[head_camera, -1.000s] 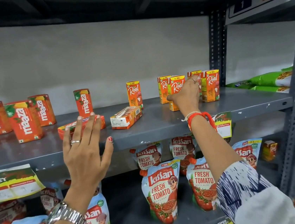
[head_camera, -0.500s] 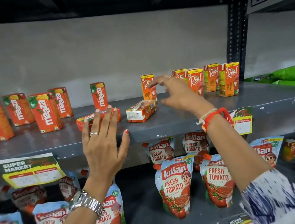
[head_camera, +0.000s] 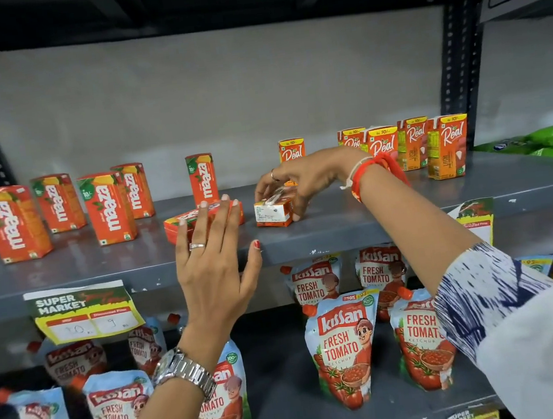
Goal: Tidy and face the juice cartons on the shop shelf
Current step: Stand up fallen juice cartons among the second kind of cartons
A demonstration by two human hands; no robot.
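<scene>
The right hand (head_camera: 303, 180) curls thumb and fingers around a fallen Real carton (head_camera: 273, 211) lying mid-shelf; the left hand (head_camera: 214, 268) hovers spread over a toppled Maaza carton (head_camera: 200, 218) beside it. Small, stiff and probably light, each should lift by its long sides. Bare shelf (head_camera: 356, 224) lies ahead, its front lip close.

Grey shelf (head_camera: 340, 233): Maaza cartons (head_camera: 109, 207), Real cartons (head_camera: 412, 142), two toppled.

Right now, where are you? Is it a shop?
Yes, most likely a small supermarket. A grey metal shelf holds rows of juice cartons, a price tag on its edge reads "Super Market", and ketchup pouches stand below.
</scene>
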